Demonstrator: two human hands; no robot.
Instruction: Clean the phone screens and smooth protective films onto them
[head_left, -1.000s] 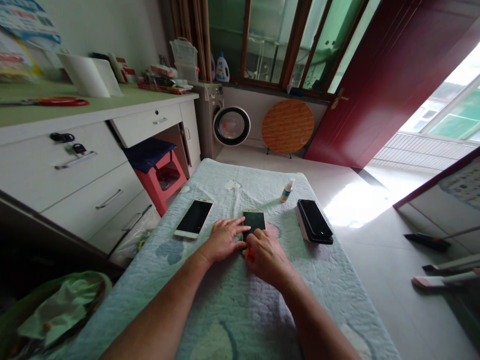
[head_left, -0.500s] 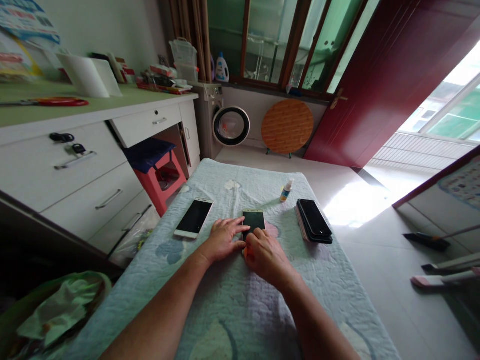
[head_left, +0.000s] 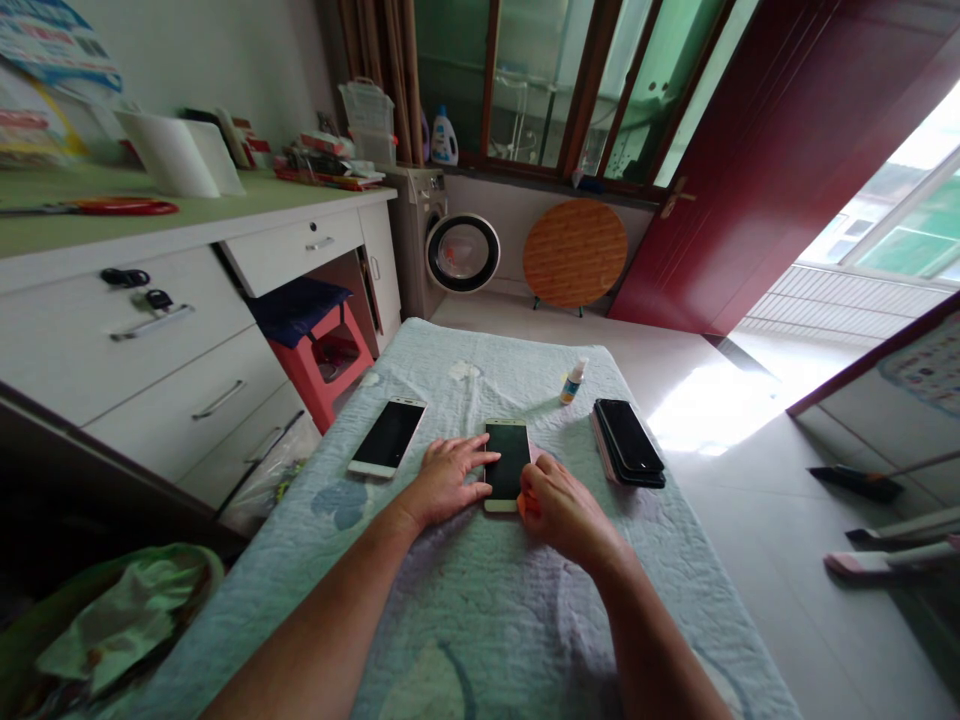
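Note:
A smartphone with a dark screen and pale gold edges (head_left: 507,470) lies face up on the cloth-covered table (head_left: 465,620). My left hand (head_left: 450,475) rests at its left side, fingers spread, fingertips on the phone's left edge. At the phone's lower right edge is my right hand (head_left: 559,505), its fingers closed on an orange cloth (head_left: 529,503), mostly hidden by the hand. Another white-framed smartphone (head_left: 388,437) lies to the left. To the right sits a stack of phones (head_left: 628,443), a black one on top. A small spray bottle (head_left: 572,382) stands upright behind.
On the left stands a white drawer cabinet (head_left: 172,345) with a paper roll (head_left: 169,152) on top. A pink stool (head_left: 319,350) is beside the table. Beyond are a washing machine with its door (head_left: 463,254) open and a round wooden tabletop (head_left: 575,253). A bin (head_left: 202,570) stands at lower left.
My right hand has moved right with the orange cloth, from the phone's lower left across to its lower right edge, uncovering the phone's lower end. My left hand stays in place.

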